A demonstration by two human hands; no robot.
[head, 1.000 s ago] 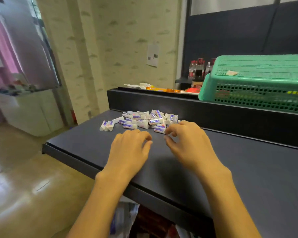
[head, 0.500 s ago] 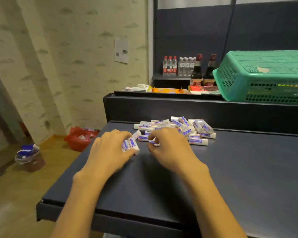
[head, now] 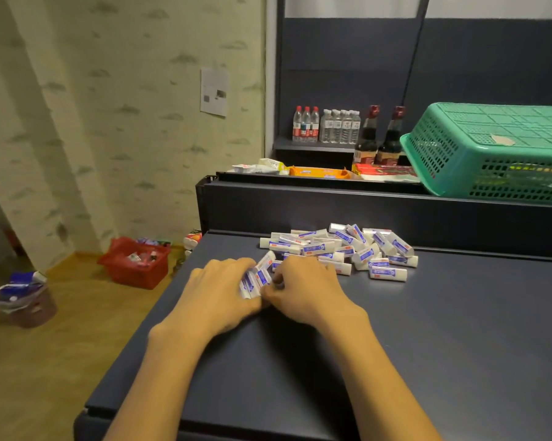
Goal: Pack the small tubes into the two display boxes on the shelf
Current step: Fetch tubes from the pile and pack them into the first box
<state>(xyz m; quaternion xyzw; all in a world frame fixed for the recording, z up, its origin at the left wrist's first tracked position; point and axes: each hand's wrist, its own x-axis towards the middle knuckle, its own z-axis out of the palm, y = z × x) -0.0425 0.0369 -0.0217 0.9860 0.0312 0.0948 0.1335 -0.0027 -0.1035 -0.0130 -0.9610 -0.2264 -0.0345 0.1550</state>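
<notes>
Both hands meet on the dark surface [head: 459, 329]. The left hand [head: 217, 291] grips a few tubes [head: 255, 281], and the right hand [head: 303, 291] pinches at the same bunch. The pile [head: 341, 249] of tubes lies just behind, near a green basket [head: 491, 154].

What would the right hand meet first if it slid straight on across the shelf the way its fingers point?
Probably the bunch of tubes gripped by the left hand; the right hand points up and left and already seems to touch them, though depth is unclear.
</notes>
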